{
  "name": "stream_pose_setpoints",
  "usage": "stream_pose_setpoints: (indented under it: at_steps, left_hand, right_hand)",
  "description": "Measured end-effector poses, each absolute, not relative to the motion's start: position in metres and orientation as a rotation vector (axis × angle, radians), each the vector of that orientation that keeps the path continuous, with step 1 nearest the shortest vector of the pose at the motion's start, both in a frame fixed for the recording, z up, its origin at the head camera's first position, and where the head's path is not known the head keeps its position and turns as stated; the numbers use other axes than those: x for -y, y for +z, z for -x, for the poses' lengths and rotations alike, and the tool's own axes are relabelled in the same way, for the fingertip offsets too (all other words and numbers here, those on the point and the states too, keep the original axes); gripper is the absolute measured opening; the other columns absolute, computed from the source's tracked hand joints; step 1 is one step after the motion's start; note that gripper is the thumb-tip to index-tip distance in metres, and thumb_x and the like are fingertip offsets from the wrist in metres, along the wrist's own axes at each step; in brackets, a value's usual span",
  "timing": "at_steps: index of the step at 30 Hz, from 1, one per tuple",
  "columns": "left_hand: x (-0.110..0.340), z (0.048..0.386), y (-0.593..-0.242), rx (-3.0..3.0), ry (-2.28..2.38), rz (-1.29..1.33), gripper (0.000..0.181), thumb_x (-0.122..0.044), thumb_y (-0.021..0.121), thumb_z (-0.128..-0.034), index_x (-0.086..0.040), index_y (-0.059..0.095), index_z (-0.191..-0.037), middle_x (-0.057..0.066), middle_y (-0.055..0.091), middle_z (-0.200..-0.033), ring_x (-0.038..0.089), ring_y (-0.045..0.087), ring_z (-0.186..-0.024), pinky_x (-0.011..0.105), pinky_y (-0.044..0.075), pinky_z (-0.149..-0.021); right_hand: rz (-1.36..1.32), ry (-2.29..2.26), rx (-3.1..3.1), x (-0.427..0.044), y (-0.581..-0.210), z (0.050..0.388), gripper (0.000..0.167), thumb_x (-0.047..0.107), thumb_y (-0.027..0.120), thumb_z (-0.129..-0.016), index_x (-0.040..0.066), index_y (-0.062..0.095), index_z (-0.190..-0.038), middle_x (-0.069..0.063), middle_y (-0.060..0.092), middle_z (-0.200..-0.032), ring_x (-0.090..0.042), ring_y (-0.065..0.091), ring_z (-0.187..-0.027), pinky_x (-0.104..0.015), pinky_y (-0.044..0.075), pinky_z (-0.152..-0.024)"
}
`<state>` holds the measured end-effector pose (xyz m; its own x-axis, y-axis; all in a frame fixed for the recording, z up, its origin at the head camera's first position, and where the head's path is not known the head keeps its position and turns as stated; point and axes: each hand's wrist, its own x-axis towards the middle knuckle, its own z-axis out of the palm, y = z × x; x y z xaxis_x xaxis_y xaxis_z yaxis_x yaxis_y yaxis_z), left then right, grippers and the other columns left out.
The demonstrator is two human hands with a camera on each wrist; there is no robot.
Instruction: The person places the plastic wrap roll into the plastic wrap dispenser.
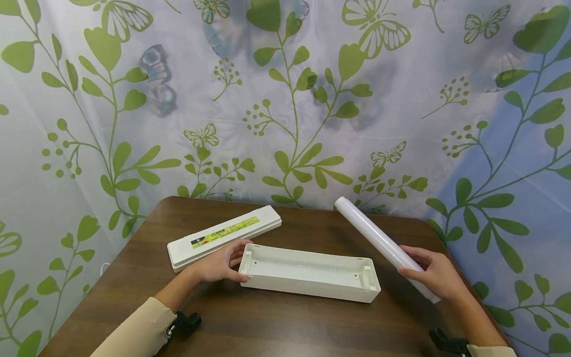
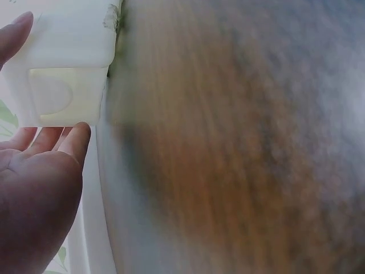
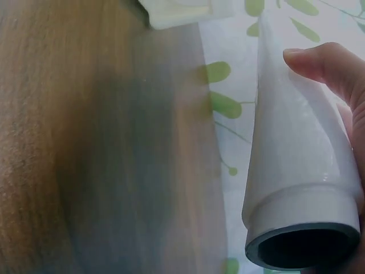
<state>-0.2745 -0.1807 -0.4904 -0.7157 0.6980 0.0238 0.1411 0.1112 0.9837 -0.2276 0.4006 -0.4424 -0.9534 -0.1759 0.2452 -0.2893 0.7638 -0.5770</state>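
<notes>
In the head view a long, open-topped white plastic box [image 1: 312, 291] stands at the middle of the table. My left hand [image 1: 218, 263] grips its left end, thumb at the front corner and fingers behind. The left wrist view shows that box end [image 2: 68, 43] between thumb and fingers. A white roll of cling film [image 1: 376, 235] is slanted in the air right of the box, and my right hand [image 1: 432, 275] holds it near its lower end. The right wrist view shows the hollow tube end of the roll [image 3: 296, 142]. Inside the box no roll is seen.
Behind and left of the box, a white lid [image 1: 250, 223] with a yellow-green label lies on the brown wooden table [image 1: 285, 327]. A patterned curtain [image 1: 285, 99] hangs along the table's back and sides. Dark wrist devices [image 1: 186, 323] are worn on both forearms.
</notes>
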Motion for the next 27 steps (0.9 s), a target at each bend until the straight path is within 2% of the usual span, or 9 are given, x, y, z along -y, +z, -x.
stream_pose_setpoints:
  at_steps: [19,27]
  left_hand:
    - [0.181,0.275,-0.490,-1.927,1.631,-0.837,0.093,-0.001,0.084,-0.0816,0.003,0.023,-0.152,0.031,0.035,-0.153,0.048,0.035,-0.146,0.025,0.051,-0.103]
    - [0.180,0.274,-0.490,-1.937,1.626,-0.820,0.095,-0.001,0.084,-0.0816,0.000,0.023,-0.154,0.028,0.036,-0.154,0.047,0.035,-0.147,0.023,0.051,-0.102]
  right_hand:
    - [-0.560,1.012,2.794,-0.375,-0.422,0.239,0.059,0.026,0.088,-0.082,0.006,0.067,-0.134,-0.016,0.074,-0.118,0.001,0.067,-0.088,-0.025,0.055,-0.066]
    - [-0.631,1.039,2.788,-0.365,-0.418,0.246,0.059,0.025,0.090,-0.080,0.006,0.069,-0.131,-0.013,0.075,-0.118,-0.002,0.069,-0.089,-0.025,0.056,-0.069]
